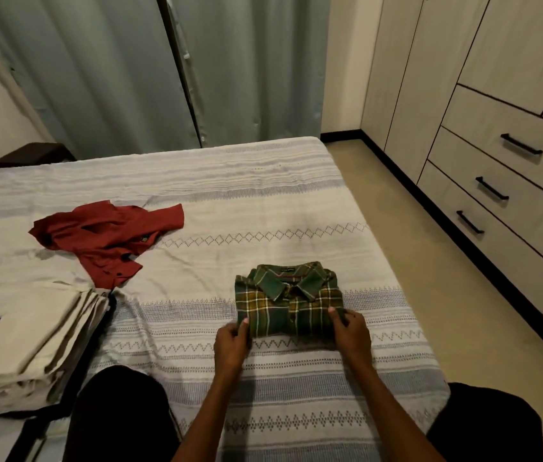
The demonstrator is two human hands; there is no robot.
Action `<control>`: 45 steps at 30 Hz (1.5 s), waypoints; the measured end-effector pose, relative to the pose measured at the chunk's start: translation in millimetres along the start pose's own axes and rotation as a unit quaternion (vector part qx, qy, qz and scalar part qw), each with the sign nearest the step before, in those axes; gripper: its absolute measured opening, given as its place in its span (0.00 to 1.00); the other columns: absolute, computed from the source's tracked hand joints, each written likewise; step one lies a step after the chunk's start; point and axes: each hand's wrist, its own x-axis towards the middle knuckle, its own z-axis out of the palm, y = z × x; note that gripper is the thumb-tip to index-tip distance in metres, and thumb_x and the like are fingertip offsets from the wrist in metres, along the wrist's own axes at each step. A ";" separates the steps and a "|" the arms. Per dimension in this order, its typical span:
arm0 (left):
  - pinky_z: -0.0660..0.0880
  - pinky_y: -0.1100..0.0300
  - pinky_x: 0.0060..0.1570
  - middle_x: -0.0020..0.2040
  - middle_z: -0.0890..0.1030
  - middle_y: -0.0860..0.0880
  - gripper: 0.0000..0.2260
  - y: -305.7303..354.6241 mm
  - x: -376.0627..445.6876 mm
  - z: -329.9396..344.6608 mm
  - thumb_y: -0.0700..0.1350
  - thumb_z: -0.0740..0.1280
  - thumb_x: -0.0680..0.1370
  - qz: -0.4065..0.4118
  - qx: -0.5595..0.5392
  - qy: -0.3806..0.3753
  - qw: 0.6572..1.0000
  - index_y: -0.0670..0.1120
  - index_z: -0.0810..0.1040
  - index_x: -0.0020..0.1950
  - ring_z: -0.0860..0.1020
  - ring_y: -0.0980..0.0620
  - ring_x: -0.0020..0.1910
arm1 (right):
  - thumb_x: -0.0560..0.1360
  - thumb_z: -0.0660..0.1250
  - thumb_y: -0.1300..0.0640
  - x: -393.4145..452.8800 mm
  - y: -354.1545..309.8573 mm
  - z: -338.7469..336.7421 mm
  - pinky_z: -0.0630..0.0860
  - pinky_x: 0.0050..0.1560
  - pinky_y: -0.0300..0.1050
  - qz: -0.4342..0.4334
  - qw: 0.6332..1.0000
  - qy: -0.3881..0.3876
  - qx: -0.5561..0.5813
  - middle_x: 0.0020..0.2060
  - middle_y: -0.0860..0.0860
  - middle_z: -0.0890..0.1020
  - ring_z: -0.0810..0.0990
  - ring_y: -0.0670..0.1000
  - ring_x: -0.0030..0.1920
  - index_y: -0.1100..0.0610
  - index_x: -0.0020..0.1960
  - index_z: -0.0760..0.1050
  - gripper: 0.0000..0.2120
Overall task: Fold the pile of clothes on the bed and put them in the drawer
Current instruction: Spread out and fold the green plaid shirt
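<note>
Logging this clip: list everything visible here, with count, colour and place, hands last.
plaid shirt: one, green and yellow, folded, near side of the bed
red shirt: one, unfolded, crumpled on the bed's left
folded cloth stack: one, cream, near left
bed cover: one, white with grey-blue bands
curtains: grey-green, behind the bed
drawers: three black-handled, beige, all closed, on the right
left hand: grips the plaid shirt's near left corner
right hand: grips its near right corner

Striped bed (pixel 196 181), folded green plaid shirt (pixel 288 303), crumpled red shirt (pixel 106 238), folded beige cloth stack (pixel 26 345)
</note>
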 end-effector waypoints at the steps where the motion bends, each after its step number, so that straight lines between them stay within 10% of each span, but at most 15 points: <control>1: 0.79 0.48 0.47 0.47 0.82 0.42 0.14 3.6 -0.8 1.4 0.52 0.65 0.81 0.007 0.016 0.024 1.000 0.41 0.78 0.52 0.81 0.42 0.48 | 0.77 0.63 0.37 2.0 -1.1 3.1 0.77 0.52 0.48 -0.015 0.999 0.021 -0.025 0.61 0.57 0.77 0.78 0.57 0.58 0.59 0.63 0.76 0.28; 4: 0.69 0.45 0.67 0.69 0.73 0.43 0.19 14.6 6.0 4.9 0.51 0.63 0.82 0.105 0.176 0.101 0.974 0.44 0.70 0.70 0.71 0.42 0.68 | 0.82 0.60 0.45 2.5 -17.3 9.3 0.70 0.67 0.58 -0.129 0.985 0.088 -0.076 0.72 0.57 0.70 0.70 0.60 0.71 0.57 0.74 0.68 0.24; 7: 0.50 0.47 0.78 0.81 0.55 0.49 0.24 23.0 20.3 19.7 0.55 0.52 0.85 0.234 0.298 -0.013 0.925 0.50 0.57 0.80 0.51 0.47 0.80 | 0.83 0.48 0.38 8.6 -36.0 22.6 0.53 0.77 0.58 -0.248 0.951 0.062 -0.176 0.80 0.51 0.57 0.54 0.55 0.80 0.53 0.81 0.57 0.31; 14: 0.29 0.49 0.74 0.79 0.32 0.52 0.37 12.8 70.8 50.5 0.68 0.25 0.74 0.274 0.474 -0.139 0.825 0.54 0.35 0.80 0.32 0.46 0.78 | 0.76 0.30 0.32 44.3 -31.4 55.6 0.36 0.78 0.63 -0.232 0.885 -0.092 -0.393 0.80 0.49 0.38 0.37 0.56 0.80 0.50 0.81 0.36 0.38; 26: 0.28 0.49 0.73 0.75 0.27 0.58 0.29 -0.3 101.0 55.3 0.63 0.43 0.83 0.240 0.417 -0.221 0.848 0.58 0.34 0.79 0.30 0.48 0.78 | 0.78 0.32 0.32 57.8 -16.4 64.1 0.41 0.77 0.65 -0.233 0.903 -0.090 -0.348 0.78 0.42 0.34 0.35 0.50 0.80 0.45 0.80 0.34 0.35; 30: 0.38 0.51 0.76 0.81 0.38 0.49 0.32 -1.0 79.5 42.5 0.60 0.53 0.82 0.242 0.280 -0.094 0.924 0.52 0.44 0.82 0.37 0.49 0.80 | 0.81 0.57 0.38 35.9 -10.8 41.8 0.54 0.77 0.56 -0.205 0.964 -0.034 -0.164 0.82 0.46 0.45 0.46 0.50 0.81 0.46 0.82 0.42 0.37; 33: 0.60 0.47 0.74 0.77 0.61 0.40 0.34 0.3 64.4 39.9 0.58 0.64 0.80 0.057 0.186 0.026 0.981 0.43 0.56 0.80 0.60 0.40 0.76 | 0.76 0.65 0.35 12.3 -10.9 30.5 0.67 0.72 0.59 -0.077 0.992 0.027 -0.092 0.79 0.55 0.59 0.61 0.58 0.77 0.50 0.81 0.48 0.44; 37: 0.80 0.47 0.56 0.59 0.82 0.41 0.22 19.8 84.2 19.5 0.55 0.73 0.72 -0.116 0.092 -0.104 0.983 0.46 0.77 0.61 0.82 0.43 0.55 | 0.76 0.71 0.44 18.7 -33.2 16.3 0.76 0.47 0.44 0.068 0.991 -0.070 0.091 0.64 0.57 0.79 0.79 0.57 0.58 0.55 0.72 0.70 0.29; 41: 0.83 0.55 0.43 0.46 0.83 0.43 0.10 53.3 82.7 -16.5 0.46 0.73 0.74 -0.204 0.004 -0.183 0.962 0.42 0.79 0.51 0.83 0.46 0.43 | 0.76 0.70 0.49 24.1 -45.1 4.1 0.81 0.49 0.55 0.220 0.922 -0.189 0.256 0.53 0.61 0.85 0.83 0.61 0.51 0.55 0.61 0.78 0.16; 45: 0.79 0.49 0.57 0.58 0.83 0.42 0.12 56.0 67.6 -55.5 0.45 0.69 0.76 -0.125 0.015 -0.132 0.983 0.43 0.79 0.58 0.82 0.45 0.53 | 0.79 0.66 0.54 3.0 -68.6 31.6 0.79 0.44 0.50 0.165 0.937 -0.196 0.235 0.53 0.59 0.84 0.82 0.58 0.49 0.57 0.61 0.77 0.12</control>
